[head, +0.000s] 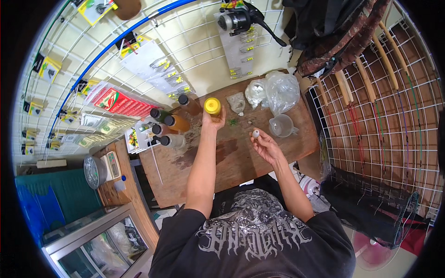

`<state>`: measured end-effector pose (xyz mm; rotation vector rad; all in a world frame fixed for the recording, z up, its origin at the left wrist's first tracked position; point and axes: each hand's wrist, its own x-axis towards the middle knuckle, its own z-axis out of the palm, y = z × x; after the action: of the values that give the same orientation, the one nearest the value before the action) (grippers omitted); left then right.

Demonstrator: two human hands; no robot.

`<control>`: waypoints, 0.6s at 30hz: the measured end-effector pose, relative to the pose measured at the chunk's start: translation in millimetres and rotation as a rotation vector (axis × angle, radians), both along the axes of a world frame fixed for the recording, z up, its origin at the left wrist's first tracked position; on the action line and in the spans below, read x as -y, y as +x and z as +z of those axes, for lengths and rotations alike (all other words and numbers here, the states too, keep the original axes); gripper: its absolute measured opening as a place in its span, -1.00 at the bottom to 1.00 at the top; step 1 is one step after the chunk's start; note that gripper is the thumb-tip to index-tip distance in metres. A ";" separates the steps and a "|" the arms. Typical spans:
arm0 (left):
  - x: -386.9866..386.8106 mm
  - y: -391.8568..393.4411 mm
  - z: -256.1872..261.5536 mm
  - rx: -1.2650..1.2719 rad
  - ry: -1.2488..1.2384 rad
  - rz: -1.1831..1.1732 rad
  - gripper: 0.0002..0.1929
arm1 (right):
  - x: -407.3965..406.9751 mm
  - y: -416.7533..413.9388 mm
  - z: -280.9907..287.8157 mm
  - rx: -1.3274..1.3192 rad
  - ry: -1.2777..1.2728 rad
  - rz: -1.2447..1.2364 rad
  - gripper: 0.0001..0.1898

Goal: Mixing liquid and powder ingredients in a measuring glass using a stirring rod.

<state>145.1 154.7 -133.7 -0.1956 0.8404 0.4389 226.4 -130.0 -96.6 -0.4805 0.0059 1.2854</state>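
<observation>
My left hand (214,121) is closed round a yellow-topped bottle (212,106) above the back part of the wooden table (240,163). Between the fingertips of my right hand (265,146) is a small whitish cap or nozzle (256,133). Left of the bottle stand several clear bottles with black caps, among them one with orange liquid (177,123) and one with pale contents (172,141). To the right of my right hand sits a clear plastic measuring jug (281,125). Small green bits (232,122) lie on the tabletop between my hands.
Clear plastic bags (282,91) and a small bag (236,102) lie at the table's back. A thin white stick (156,166) rests at the left. White wire racks with fishing tackle, a fishing reel (240,21) and wooden-handled rods surround the table. A digital scale (112,165) stands at the left.
</observation>
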 end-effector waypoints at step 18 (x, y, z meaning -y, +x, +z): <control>-39.1 5.3 -47.4 0.188 -0.306 0.168 -0.38 | -10.4 25.6 -12.3 0.120 0.023 -0.027 -0.55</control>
<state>150.4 193.8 -181.1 -0.5856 0.7053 0.4400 251.9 -119.6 -108.8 -0.5353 -0.1024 1.2270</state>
